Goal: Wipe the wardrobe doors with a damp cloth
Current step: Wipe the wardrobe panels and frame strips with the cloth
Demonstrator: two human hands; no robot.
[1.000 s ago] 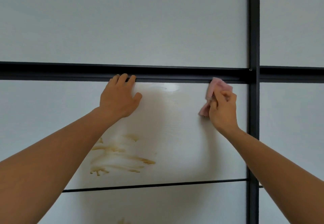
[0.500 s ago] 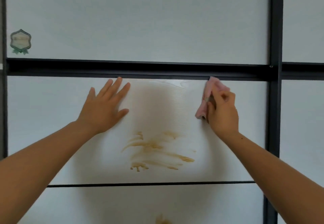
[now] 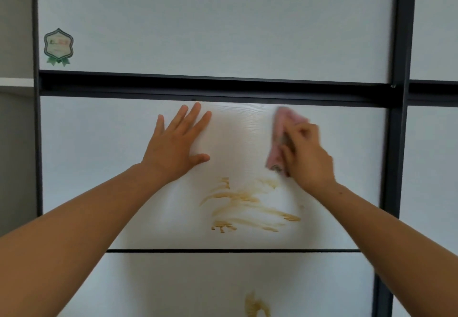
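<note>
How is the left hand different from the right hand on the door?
The left hand lies flat with straight, spread fingers; the right hand has curled fingers. The left hand holds nothing; the right hand grips a pink cloth. The left hand looks sharp; the right hand looks blurred. Both touch the same white door panel, above the brown smears.
</note>
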